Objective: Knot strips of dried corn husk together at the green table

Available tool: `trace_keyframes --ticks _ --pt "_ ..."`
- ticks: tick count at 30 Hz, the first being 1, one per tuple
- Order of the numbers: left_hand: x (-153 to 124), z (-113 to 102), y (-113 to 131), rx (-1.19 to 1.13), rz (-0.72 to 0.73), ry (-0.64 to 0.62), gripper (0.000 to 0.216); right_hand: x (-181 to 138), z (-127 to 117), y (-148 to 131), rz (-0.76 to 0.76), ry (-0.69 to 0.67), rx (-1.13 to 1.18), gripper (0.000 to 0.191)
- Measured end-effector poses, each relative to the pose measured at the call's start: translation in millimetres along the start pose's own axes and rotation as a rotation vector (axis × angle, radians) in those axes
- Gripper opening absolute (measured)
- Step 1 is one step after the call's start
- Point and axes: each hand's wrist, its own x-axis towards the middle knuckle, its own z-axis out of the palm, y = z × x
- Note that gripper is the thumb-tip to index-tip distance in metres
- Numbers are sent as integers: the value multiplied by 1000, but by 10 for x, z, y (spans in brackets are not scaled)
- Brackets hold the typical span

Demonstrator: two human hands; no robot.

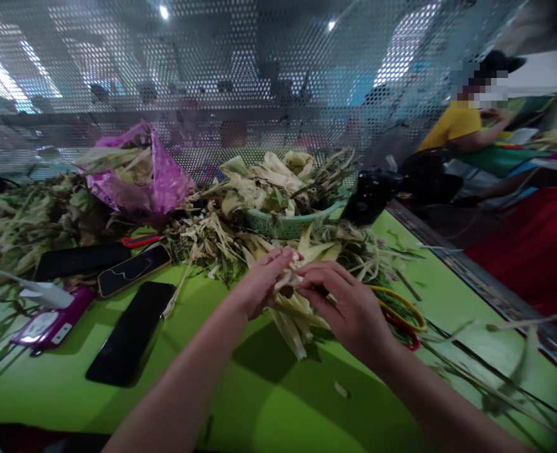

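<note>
Left hand (259, 284) and right hand (350, 303) both clamp a corn ear (291, 319) over the green table (259, 393); a hard tug may snap it.

Phones (131, 330) left on table (269, 402), held husks (292, 318) centre, basket (287, 225) behind them, bag (160, 182) seemingly back-left

A black phone (129, 330) lies on the green table (269, 396) near a pink bag (162, 182) and basket (287, 225).

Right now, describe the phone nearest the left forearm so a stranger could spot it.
On the green table, left of the left hand on the husk bundle, lie several phones. Yours is the black phone closest to the front edge, glossy; the pink-cased device and tan-rimmed phone lie farther left or back.
</note>
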Motion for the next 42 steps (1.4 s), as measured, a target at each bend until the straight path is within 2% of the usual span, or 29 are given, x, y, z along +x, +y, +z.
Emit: trace_keyframes --ticks 9,17,21,27,35,42 --pt "-10 21 3 120 6 13 39 -25 17 24 27 32 -46 10" --pt "26 18 -21 383 55 65 34 3 19 43 -12 13 -77 10" --pt "54 -3 -54 262 85 111 34 16 -14 29 -28 6 -60 11" --pt "38 -36 -31 -3 17 45 36 13 -44 10 -63 34 -26 11" --pt "23 -33 -16 46 24 5 52 27 -79 24 -66 92 -75 11" --pt "40 -51 -24 169 46 78 32 22 -74 29 -77 92 -89 12"
